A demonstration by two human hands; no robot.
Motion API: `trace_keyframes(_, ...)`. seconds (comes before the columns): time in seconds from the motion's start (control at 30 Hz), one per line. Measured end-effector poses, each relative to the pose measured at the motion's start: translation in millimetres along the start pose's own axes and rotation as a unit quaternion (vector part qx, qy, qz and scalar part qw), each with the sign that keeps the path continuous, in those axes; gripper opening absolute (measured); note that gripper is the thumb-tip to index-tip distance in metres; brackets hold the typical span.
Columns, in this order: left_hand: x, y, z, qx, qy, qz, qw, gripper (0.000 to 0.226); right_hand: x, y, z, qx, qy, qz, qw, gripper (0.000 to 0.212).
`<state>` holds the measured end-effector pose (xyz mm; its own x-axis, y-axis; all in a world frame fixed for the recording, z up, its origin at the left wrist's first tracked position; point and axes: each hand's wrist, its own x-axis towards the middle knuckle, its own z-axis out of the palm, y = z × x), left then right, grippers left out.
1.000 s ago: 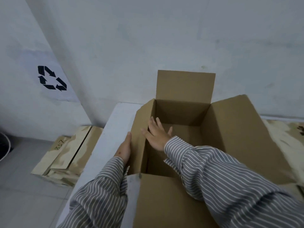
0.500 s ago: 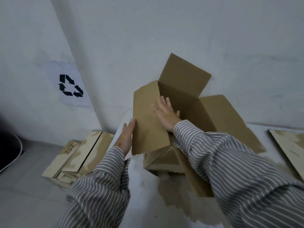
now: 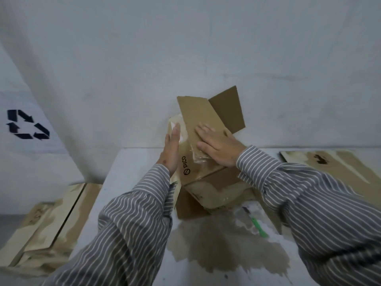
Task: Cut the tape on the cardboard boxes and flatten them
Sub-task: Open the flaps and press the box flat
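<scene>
Your fingers [image 3: 203, 132] on the right hand [image 3: 216, 148] lie straight and spread, palm flat on the upper panel of the cardboard box [image 3: 206, 159], pressing it and gripping nothing. Your left hand [image 3: 172, 148] stands edge-on with straight fingers against the box's left side, holding nothing either. That box sits partly collapsed and tilted on the white table [image 3: 132, 174], close to the back wall, with one flap [image 3: 228, 111] sticking up behind your right hand and "PICO" printed on the panel between your hands. A green-handled cutter [image 3: 256, 222] lies on the table near your right sleeve. Flattened cardboard [image 3: 44, 223] lies stacked on the floor to the left, under a recycling symbol [image 3: 26, 124], and another flat sheet [image 3: 329, 162] rests on the table far right.
</scene>
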<state>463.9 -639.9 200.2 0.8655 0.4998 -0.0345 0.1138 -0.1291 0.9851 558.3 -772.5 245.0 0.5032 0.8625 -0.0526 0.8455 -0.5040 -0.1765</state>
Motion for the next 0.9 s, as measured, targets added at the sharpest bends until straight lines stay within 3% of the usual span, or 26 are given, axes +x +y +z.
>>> trace_keyframes(0.07,0,-20,9,0.008,0.032,-0.052,0.998,0.109,-6,15,2,-0.003,0.006,0.006,1.000,0.058)
trace_keyframes(0.2,-12,-60,26,0.050,0.077,-0.181,0.979,0.081,-15,38,4,-0.008,0.006,0.020,1.000,0.057)
trace_keyframes(0.3,-27,-67,37,-0.037,0.050,-0.264,0.962,0.077,-21,48,6,0.011,0.015,0.029,0.999,0.056)
trace_keyframes(0.4,-32,-67,41,-0.122,0.068,-0.285,0.948,0.082,-26,57,10,0.034,0.033,0.036,0.998,0.054)
trace_keyframes(0.6,-33,-42,20,-0.176,0.163,-0.158,0.958,0.075,-44,89,21,0.220,0.117,0.107,0.962,0.050)
trace_keyframes(0.73,-31,-8,18,-0.205,0.095,-0.041,0.973,0.073,-51,91,22,0.353,0.157,0.137,0.912,0.049)
trace_keyframes(0.9,-28,18,66,0.025,-0.016,0.077,0.997,0.070,-55,80,19,0.401,0.194,0.126,0.887,0.050)
